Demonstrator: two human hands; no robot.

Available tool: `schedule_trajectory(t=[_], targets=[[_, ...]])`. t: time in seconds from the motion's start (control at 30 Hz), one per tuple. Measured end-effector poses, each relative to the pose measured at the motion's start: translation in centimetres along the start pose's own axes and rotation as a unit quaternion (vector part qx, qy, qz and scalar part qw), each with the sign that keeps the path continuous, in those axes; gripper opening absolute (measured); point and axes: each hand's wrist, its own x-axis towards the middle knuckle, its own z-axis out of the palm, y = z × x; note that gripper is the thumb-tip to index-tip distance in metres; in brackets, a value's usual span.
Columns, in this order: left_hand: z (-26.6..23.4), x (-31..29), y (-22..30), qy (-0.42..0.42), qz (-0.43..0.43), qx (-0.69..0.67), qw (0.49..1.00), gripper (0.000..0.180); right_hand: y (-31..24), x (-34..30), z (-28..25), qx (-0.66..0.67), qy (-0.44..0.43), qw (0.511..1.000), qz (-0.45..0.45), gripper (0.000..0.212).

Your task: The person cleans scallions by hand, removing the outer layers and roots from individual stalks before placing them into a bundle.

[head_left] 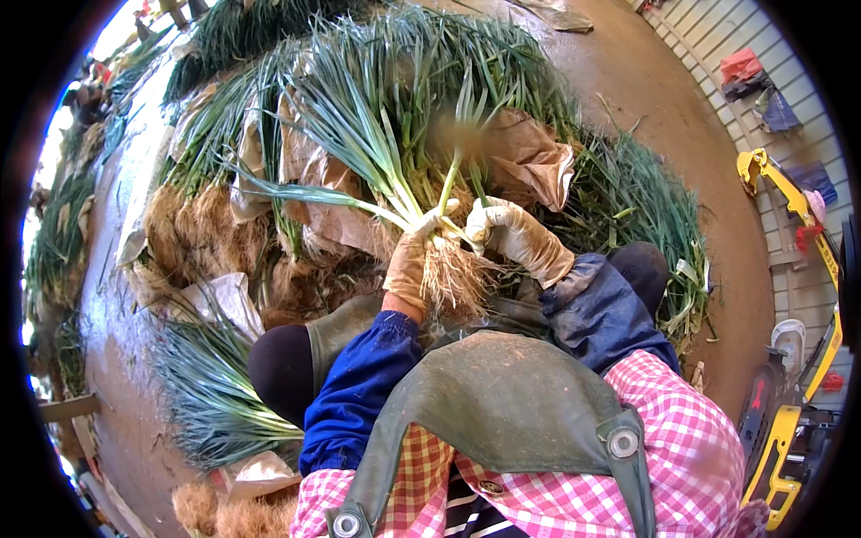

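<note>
In front of my lap, my left hand [414,255], in a soiled pale glove, is closed round a small bunch of green onions [395,175]. Their long leaves fan up and to the left, and the pale stringy roots [453,276] hang below the fist. Just right of the bunch, my right hand [516,233], gloved too, has its fingers pinched on one green onion stalk beside the roots. A green leaf shows above those fingers; the palm side is hidden.
A large heap of green onions [529,67] lies ahead, with brown paper wrapping [529,157] among it. More loose greens [641,206] are at right, and another bundle [220,390] rests near my left knee. A yellow machine arm [798,202] stands by the wall far right.
</note>
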Motion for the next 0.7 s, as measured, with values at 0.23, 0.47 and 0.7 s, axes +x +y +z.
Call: schedule_trajectory(t=[0.23,0.47,0.7], targets=[[1.0,-0.3,-0.3,0.081,-0.049,-0.153,0.984,0.025,-1.3,0.5,2.1,-0.066,0.026,0.997,0.042,0.016],[-2.9,0.4,0.0,0.029,-0.115,-0.040,0.992,0.018,1.6,-0.4,2.4,-0.036,-0.142,0.986,0.085,0.017],[-3.4,2.7,-1.0,-0.011,-0.081,0.063,0.995,0.024,-3.2,0.5,-0.8,-0.111,0.121,0.986,0.031,0.022]])
